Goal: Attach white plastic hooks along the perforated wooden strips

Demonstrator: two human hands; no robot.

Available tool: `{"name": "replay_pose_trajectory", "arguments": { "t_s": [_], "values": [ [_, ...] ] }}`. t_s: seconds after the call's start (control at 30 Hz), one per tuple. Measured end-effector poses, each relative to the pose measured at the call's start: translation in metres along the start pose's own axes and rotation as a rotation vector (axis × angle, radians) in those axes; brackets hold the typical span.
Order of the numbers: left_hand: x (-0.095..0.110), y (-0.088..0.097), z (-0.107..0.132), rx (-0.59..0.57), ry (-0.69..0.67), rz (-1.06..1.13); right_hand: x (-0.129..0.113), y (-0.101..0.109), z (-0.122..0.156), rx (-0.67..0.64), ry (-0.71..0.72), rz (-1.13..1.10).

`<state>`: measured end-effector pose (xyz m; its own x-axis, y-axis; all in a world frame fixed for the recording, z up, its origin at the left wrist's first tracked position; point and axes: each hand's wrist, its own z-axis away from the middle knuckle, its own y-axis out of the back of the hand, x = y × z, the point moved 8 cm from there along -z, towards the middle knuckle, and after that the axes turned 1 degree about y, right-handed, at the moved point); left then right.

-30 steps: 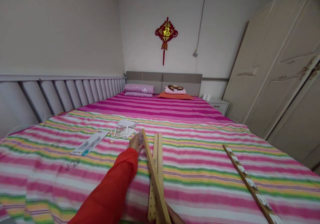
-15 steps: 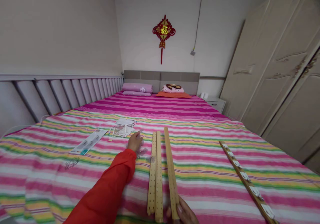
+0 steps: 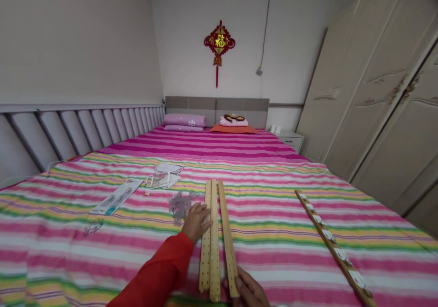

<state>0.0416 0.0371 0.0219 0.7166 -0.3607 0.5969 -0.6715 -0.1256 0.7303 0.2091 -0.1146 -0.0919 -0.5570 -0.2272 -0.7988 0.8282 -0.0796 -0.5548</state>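
My right hand (image 3: 248,291) is closed around the near end of a thin wooden strip (image 3: 227,238). My left hand (image 3: 196,221), in a red sleeve, reaches over the leftmost of two drilled wooden strips with its fingers apart. That left strip (image 3: 205,252) and its neighbour (image 3: 214,247) lie side by side, rows of holes along them. Just left of my fingers are several small clear plastic packets (image 3: 179,204), partly hidden by the hand. Whether the fingertips touch the wood I cannot tell.
On the right lies a darker wooden strip (image 3: 321,228) with several white hooks or fittings. To the left are white papers (image 3: 166,175), a flat package (image 3: 118,196) and a metal wire piece (image 3: 93,226). All rest on the striped bedspread (image 3: 273,234).
My left hand has drawn back from the plastic packets, toward me and right, to the drilled strips. The far end of the strip in my right hand has come down and closer to the others.
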Motion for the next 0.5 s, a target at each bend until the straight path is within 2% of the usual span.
{"name": "replay_pose_trajectory", "arguments": {
  "t_s": [0.07, 0.17, 0.27, 0.33, 0.4, 0.5],
  "values": [
    [-0.001, -0.001, 0.002, 0.008, 0.026, -0.103, -0.003, -0.009, -0.002, -0.064, 0.018, -0.02],
    [-0.003, 0.009, -0.001, 0.049, 0.056, -0.199, -0.008, -0.02, -0.004, -0.133, 0.045, -0.047],
    [-0.006, 0.022, -0.002, 0.107, 0.083, -0.263, -0.009, -0.025, -0.005, -0.137, 0.053, -0.052],
    [-0.004, 0.025, 0.002, 0.141, 0.085, -0.288, -0.009, -0.028, -0.005, -0.12, 0.067, -0.053],
    [0.003, 0.016, 0.009, 0.124, 0.047, -0.276, -0.009, -0.031, -0.005, -0.108, 0.092, -0.044],
    [0.02, -0.012, 0.022, -0.015, -0.012, -0.209, -0.01, -0.036, -0.003, -0.093, 0.125, -0.001]
  ]
}}
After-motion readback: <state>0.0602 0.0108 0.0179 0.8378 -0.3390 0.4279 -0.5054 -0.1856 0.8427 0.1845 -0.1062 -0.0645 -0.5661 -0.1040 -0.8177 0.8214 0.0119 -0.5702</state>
